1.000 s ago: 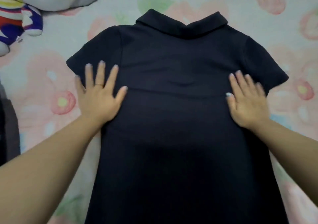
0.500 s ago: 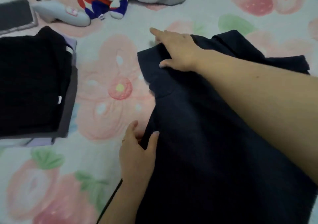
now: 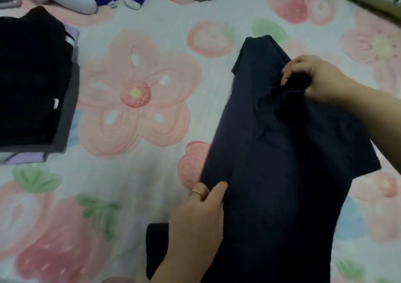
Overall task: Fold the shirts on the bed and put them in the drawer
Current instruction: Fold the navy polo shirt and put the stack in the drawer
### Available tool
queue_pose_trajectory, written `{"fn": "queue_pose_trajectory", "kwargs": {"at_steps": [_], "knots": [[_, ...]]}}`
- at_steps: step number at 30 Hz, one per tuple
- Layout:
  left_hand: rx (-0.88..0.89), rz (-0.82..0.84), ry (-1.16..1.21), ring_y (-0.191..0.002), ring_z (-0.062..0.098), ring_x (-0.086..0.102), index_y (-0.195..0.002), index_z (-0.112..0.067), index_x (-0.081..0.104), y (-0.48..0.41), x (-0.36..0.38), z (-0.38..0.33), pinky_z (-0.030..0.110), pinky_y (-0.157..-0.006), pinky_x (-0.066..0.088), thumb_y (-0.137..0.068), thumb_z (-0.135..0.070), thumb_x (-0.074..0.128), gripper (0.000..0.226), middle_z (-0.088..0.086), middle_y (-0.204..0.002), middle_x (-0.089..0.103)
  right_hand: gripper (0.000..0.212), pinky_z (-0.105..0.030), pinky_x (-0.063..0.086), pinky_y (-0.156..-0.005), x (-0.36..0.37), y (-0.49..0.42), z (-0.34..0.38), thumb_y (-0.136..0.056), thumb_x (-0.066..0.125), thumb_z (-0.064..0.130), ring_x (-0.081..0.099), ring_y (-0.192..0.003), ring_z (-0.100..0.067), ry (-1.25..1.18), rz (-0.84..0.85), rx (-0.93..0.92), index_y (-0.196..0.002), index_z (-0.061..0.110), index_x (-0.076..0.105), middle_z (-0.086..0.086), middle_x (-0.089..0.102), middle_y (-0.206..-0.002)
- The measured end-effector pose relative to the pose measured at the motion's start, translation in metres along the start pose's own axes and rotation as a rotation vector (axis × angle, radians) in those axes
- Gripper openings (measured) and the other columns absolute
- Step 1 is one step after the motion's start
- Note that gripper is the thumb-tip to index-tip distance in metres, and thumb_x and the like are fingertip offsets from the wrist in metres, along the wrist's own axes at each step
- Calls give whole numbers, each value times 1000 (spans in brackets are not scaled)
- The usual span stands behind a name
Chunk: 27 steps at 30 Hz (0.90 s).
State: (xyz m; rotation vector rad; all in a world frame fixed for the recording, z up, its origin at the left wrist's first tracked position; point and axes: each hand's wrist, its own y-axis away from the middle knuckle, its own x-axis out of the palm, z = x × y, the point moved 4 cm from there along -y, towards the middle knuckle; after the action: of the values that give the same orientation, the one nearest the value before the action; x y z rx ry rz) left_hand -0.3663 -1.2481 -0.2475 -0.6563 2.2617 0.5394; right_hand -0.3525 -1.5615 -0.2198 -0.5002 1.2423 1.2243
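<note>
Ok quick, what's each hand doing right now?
Left hand: pinching the side edge of the navy shirt.
Right hand: gripping bunched fabric near the shirt's top.

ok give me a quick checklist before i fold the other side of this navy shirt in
1. Right hand grips the navy shirt near the collar: ok.
2. Left hand pinches the shirt's folded left edge: ok.
3. Fabric flat under the right hand: not ok, bunched.
4. Right-side sleeve tucked in: not ok, it sticks out.
5. Folded stack apart from the shirt: ok.
6. Hem edges aligned: cannot tell, out of view.
</note>
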Motion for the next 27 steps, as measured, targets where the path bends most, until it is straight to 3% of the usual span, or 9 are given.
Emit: {"fn": "queue_pose_trajectory", "kwargs": {"at_steps": [3,5,6,9,11,15,18,23,27], "knots": [[-26,505,-133,-110,22,54,-145,-35,21,11,31,-17,31,-94,41,-95,-39,41,54,7,-133,43,51,-36,35,-100,17,39,-43,-69,56,-15,40,-122,-35,175,107,219,-110,15,66,-18,45,-132],[-9,733,-116,-119,26,46,-145,-38,14,18,40,-22,35,-98,36,-95,-49,34,55,5,-137,39,56,-46,32,-100,25,58,-57,-73,55,-6,32,-127,-37,298,120,360,-122,21,59,-14,40,-140],[24,710,-98,-117,25,49,-144,-38,19,18,37,-23,35,-97,37,-95,-48,33,52,3,-133,45,54,-47,33,-99,26,64,-54,-74,54,-4,33,-126,-39,315,35,393,-123,19,59,-15,42,-139],[137,263,-142,-90,19,66,-122,-28,59,11,28,-17,30,-77,51,-92,-35,35,39,-1,-102,67,38,-48,42,-89,34,69,-10,-76,48,-3,45,-113,-42,220,-328,288,-109,4,64,-19,56,-121],[141,117,-119,-103,28,65,-116,-20,65,18,31,-8,36,-85,49,-86,-30,39,41,5,-112,68,34,-45,44,-89,53,60,30,-80,47,1,48,-111,-40,110,-407,163,-110,3,63,-17,57,-121],[230,213,-387,-132,31,39,-135,-24,46,46,63,37,43,-106,24,-84,-43,40,54,6,-145,36,52,-40,10,-115,105,18,58,-98,34,34,10,-144,-23,19,-138,121,-147,23,22,-4,15,-156],[270,185,-398,-136,26,28,-140,-28,34,56,70,63,41,-110,17,-82,-49,43,62,6,-148,31,54,-42,-6,-115,131,8,16,-99,18,43,-9,-144,-16,181,-50,208,-147,34,-3,6,-9,-157],[262,168,-421,-135,28,28,-138,-26,38,55,68,60,43,-109,19,-78,-52,46,66,9,-147,31,53,-39,-6,-115,124,-3,-8,-98,15,42,-6,-145,-18,144,-162,343,-147,35,-4,1,-7,-158],[294,128,-372,-134,31,27,-137,-26,42,48,56,50,48,-106,20,-79,-51,44,63,12,-145,36,50,-42,2,-115,108,44,17,-97,29,40,8,-144,-26,2,-463,389,-146,32,22,-5,18,-156]]}}
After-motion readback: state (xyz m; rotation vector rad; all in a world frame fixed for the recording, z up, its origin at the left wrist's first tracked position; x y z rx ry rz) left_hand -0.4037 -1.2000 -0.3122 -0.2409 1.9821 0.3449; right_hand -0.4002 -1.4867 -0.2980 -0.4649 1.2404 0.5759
